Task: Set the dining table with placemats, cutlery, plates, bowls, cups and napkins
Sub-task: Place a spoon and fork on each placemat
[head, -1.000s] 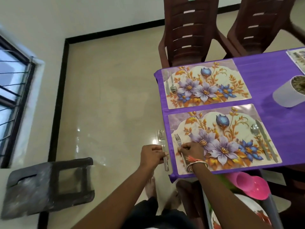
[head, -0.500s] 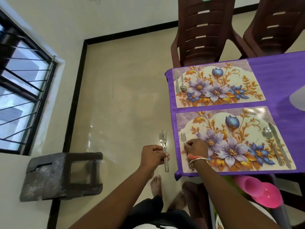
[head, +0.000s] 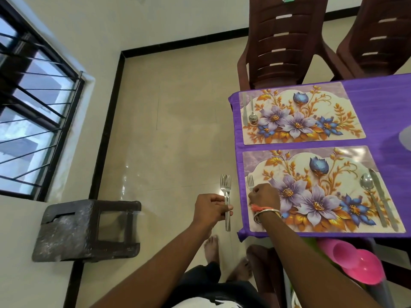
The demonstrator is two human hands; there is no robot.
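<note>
Two bare feet (head: 212,247) stand on the glossy beige floor tiles (head: 166,130). To their left is a dark scuffed stool (head: 86,230) against the wall. To their right a stack of bright pink plastic bowls (head: 358,264) sits below the table edge.

Just ahead, the left hand (head: 211,210) is held out over the floor beside the table corner. Its fingers are wrapped round a bundle of steel forks (head: 226,196), tines pointing away from the person.

The right hand (head: 264,195), with a silver bangle (head: 265,213) at the wrist, rests on the left end of the near floral placemat (head: 311,228). Its fingers are curled down on the handle of a single steel fork (head: 250,182), which lies on the mat with its tines showing past the knuckles. At the right end of the same mat a steel spoon (head: 367,183) and a steel table knife (head: 382,196) lie side by side, the knife on the outside.

The mat lies on a purple tablecloth (head: 378,96). Past a narrow strip of cloth lies the far floral placemat (head: 347,130), with a second knife (head: 244,107) and a second spoon (head: 252,117) close together at its left end.

Behind the table stand two dark brown plastic chairs (head: 282,41). A barred window (head: 33,96) is set in the wall on the left.
</note>
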